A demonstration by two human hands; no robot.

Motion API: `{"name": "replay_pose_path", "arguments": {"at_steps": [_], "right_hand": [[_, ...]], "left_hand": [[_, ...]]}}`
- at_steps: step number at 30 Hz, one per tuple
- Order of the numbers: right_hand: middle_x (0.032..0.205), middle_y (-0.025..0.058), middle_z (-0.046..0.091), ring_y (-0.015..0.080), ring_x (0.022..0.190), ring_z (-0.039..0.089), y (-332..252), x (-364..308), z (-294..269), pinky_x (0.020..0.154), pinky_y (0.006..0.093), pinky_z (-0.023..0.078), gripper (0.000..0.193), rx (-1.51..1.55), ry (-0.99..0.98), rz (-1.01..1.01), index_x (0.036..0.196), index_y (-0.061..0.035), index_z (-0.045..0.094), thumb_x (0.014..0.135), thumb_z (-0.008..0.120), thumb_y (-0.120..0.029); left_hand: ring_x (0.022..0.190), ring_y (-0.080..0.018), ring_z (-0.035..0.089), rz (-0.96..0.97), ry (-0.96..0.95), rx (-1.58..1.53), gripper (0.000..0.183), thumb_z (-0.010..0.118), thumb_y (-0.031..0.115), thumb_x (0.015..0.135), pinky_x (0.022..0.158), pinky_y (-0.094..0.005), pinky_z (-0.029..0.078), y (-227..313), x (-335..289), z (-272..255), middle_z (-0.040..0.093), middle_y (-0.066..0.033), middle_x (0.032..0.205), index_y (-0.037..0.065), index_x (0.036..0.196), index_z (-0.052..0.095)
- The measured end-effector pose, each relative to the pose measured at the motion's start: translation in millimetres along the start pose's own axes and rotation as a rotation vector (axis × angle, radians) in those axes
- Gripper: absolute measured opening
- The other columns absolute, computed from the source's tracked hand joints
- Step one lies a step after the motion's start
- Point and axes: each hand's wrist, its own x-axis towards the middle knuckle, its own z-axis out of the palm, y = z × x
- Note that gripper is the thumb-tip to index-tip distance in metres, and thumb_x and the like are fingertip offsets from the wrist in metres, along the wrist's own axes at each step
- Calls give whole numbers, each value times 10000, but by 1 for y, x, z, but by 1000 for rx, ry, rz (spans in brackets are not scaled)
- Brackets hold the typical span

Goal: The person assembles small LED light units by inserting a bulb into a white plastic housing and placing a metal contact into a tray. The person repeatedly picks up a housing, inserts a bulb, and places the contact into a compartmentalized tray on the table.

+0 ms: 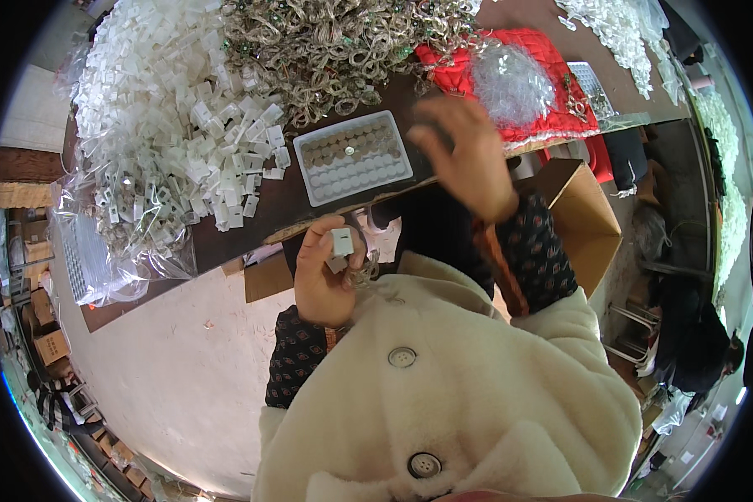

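Note:
My left hand [322, 280] is closed around a small white plastic case [343, 242] with a dark slot in its face, held up in front of my coat. A loop of thin clear wire [365, 273] hangs by the same hand's fingers. My right hand [470, 159] is raised near the table edge, slightly blurred, thumb and fingers apart with nothing seen in them. It is nearest to a red quilted cloth [560, 79]. Between the hands and the heaps sits a white tray [361, 193] with rows of round pockets, the far rows holding small round discs, with one shiny disc on top.
White plastic cases [167, 92] are heaped at the left, some in a clear bag [125, 243]. Coiled wires [326, 50] pile up at the back. A clear tangled bundle [513, 82] lies on the red cloth. An open cardboard box [590, 217] stands at the right. Another person [686, 335] is at far right.

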Motion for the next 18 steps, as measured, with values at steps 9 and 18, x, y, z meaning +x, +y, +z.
{"name": "replay_pose_path", "arguments": {"at_steps": [9,18], "right_hand": [[944,107,697,310,807,653,64,16,5,703,384,523,216,31,83,181,1016,-61,674,831,758,-132],[893,-1,676,56,709,553,57,15,0,639,203,435,127,775,270,480,1036,-30,702,913,720,-57]], "left_hand": [[701,-154,499,8,-150,-83,177,541,231,992,511,-217,366,-4,7,-11,529,-123,944,83,1088,552],[680,-94,539,227,-55,97,166,687,105,909,544,-209,433,59,-10,19,626,-73,880,93,1018,562]]}}
